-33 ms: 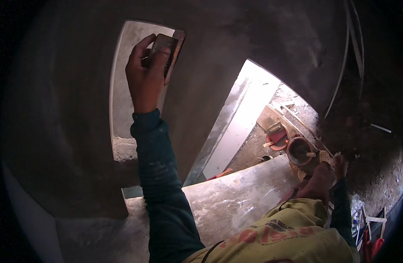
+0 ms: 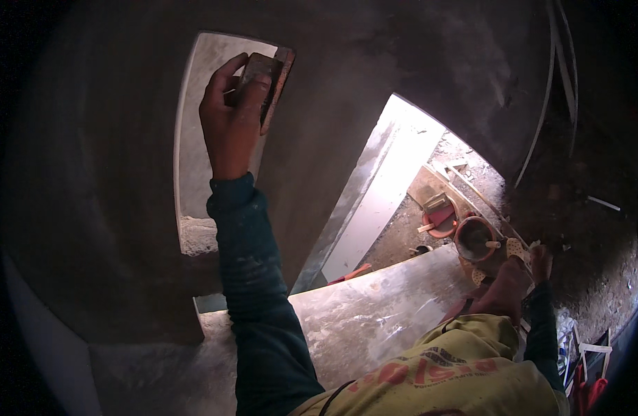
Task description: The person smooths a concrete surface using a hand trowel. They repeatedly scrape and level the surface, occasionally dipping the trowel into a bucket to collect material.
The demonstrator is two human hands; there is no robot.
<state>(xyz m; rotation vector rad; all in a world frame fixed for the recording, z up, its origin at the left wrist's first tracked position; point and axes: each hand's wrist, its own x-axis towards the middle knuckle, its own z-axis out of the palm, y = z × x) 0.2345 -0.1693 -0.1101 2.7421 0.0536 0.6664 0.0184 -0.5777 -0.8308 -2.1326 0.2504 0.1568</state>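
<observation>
My left hand [image 2: 232,118] is raised against the grey wall, its fingers and thumb closed round a dark, blocky hand float [image 2: 262,73]. The float's thin reddish-brown plate [image 2: 280,90] stands along the right edge of a tall pale recess [image 2: 215,145]. Behind my hand and sleeve, part of that recess is hidden. Low on the right hangs my right hand [image 2: 540,263], beside my leg and a perforated tan sandal [image 2: 516,249]. Its fingers are small and dim, so I cannot make out whether they grip anything.
Below right, a round bucket [image 2: 475,239] with dark contents stands by a reddish basin [image 2: 440,222] holding tools. A bright slanted opening [image 2: 374,201] cuts through the wall. A pale smooth ledge [image 2: 374,298] runs in front of me. Thin strips [image 2: 565,76] stand at upper right.
</observation>
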